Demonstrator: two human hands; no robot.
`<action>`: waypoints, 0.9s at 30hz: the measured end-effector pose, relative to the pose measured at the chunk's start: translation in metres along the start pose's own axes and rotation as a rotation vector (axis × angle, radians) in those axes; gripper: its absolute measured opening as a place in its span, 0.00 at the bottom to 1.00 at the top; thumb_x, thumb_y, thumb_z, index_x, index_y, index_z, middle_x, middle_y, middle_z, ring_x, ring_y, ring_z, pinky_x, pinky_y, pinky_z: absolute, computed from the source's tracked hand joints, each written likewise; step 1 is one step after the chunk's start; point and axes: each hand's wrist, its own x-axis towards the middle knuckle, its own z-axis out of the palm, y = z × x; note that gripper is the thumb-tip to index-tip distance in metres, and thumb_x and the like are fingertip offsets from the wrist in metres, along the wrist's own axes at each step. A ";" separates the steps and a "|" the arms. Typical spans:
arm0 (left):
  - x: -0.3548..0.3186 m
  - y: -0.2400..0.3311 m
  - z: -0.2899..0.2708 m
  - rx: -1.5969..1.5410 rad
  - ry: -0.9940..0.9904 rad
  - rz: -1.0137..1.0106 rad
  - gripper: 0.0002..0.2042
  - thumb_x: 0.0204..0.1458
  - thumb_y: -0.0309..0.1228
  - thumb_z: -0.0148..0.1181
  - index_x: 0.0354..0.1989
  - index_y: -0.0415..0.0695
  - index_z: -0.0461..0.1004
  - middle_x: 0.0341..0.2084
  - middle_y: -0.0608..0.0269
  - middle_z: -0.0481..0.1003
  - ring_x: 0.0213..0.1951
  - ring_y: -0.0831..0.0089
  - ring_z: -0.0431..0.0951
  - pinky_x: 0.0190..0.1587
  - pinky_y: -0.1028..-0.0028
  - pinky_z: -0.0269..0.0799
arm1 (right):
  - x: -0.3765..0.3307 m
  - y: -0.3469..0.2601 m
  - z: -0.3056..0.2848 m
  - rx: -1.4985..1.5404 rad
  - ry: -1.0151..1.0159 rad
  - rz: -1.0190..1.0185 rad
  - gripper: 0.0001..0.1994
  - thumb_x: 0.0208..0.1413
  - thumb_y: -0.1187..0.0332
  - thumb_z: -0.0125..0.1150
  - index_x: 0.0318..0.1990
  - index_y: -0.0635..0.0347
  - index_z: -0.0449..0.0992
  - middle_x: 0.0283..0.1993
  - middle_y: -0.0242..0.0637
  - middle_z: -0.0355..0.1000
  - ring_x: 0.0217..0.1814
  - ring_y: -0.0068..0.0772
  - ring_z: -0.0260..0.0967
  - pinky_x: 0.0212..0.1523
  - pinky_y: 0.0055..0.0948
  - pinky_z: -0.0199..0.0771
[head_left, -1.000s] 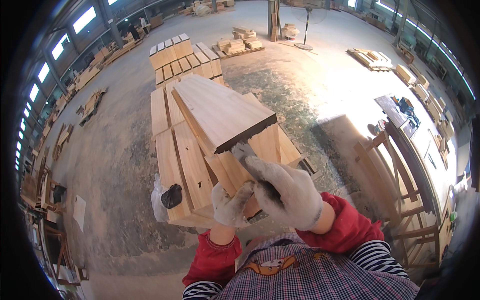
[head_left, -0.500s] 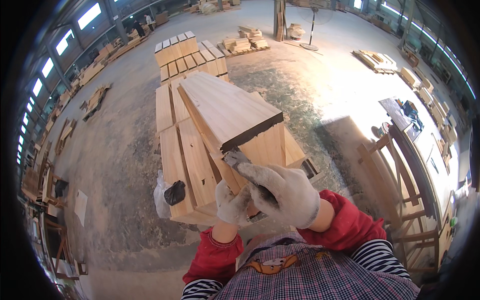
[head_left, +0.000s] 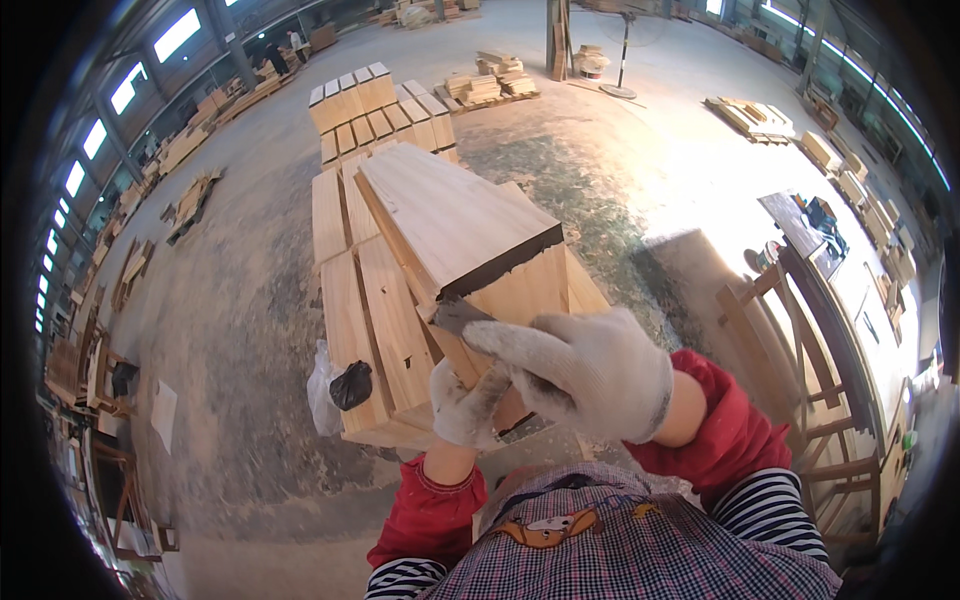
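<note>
While the gloved right hand (head_left: 590, 375) presses a thin grey scraper blade (head_left: 458, 316) against the near end face of a pale wooden block (head_left: 455, 225), the gloved left hand (head_left: 468, 405) lies just below it, touching the lower part of that same face. The right grip is pinched around the blade, fingers extended along its back, which would let the edge be pushed flat against the wood; the left grip is curled and pressed against the block, apparently steadying it, though whether it clasps anything cannot be told. A dark strip runs along the block's upper end edge, just above the blade. The block rests tilted, its near end raised toward the person, on a stack of planks (head_left: 370, 310) laid side by side on the concrete floor (head_left: 230, 300); the tilt brings the end face within reach of both hands. A dark bag with pale plastic (head_left: 343, 385) sits against the stack's left side. Farther off stands a second pile of blocks (head_left: 370, 100), and more timber lies scattered about the hall. A wooden rack (head_left: 800, 360) stands to the right. Red sleeves (head_left: 430, 500) and a checked apron (head_left: 620, 550) fill the lower edge.
</note>
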 end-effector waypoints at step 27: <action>-0.002 0.003 0.013 -0.028 0.131 0.020 0.14 0.47 0.18 0.56 0.44 0.34 0.71 0.36 0.59 0.76 0.34 0.74 0.76 0.38 0.78 0.72 | 0.007 0.000 -0.051 -0.456 -0.204 -0.014 0.23 0.48 0.69 0.56 0.54 0.49 0.68 0.24 0.32 0.71 0.20 0.26 0.71 0.17 0.22 0.68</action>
